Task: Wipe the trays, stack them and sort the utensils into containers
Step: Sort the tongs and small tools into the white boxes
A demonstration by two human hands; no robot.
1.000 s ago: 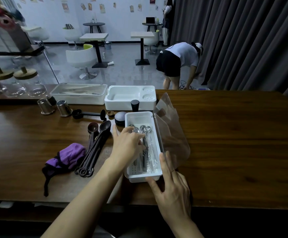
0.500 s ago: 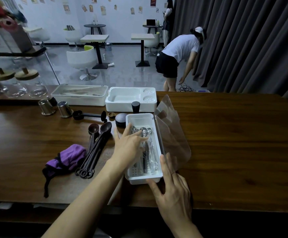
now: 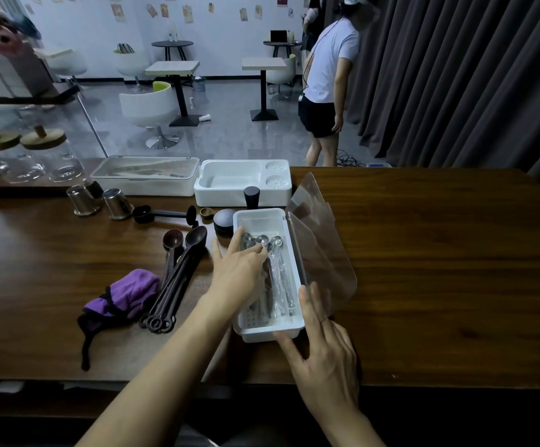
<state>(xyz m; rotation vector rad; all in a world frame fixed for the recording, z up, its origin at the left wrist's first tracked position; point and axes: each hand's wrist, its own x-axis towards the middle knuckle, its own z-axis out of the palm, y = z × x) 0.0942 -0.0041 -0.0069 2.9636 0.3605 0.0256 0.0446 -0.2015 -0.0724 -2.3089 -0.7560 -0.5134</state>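
Left hand (image 3: 241, 272) reaches into the white utensil container (image 3: 270, 330), fingertips (image 3: 260, 250) bunched over the bowls of the metal spoons (image 3: 270, 243) at its far end; whether it actually pinches one, cannot tell, the knuckles hide it. Right hand (image 3: 321, 343) loosely spread, thumb and fingers braced against the container's near right corner, steadying it. Clear hinged lid (image 3: 321, 253) stands open to the right. Container's long axis runs away from the person, spoons lying along it, bowls far, handles near. The unsorted dark plastic spoons (image 3: 178, 272) lie on the surface (image 3: 423, 253) just left of the container, roughly parallel to it, bowls far, ringed handle ends near, purple cloth (image 3: 126, 295) beside them. They lie to the left of both hands, so the left hand is clearly nearer; it would only need to shift sideways, likely no turning of the bundle to match the container. Two white trays (image 3: 242, 179) sit beyond, side by side, not stacked.
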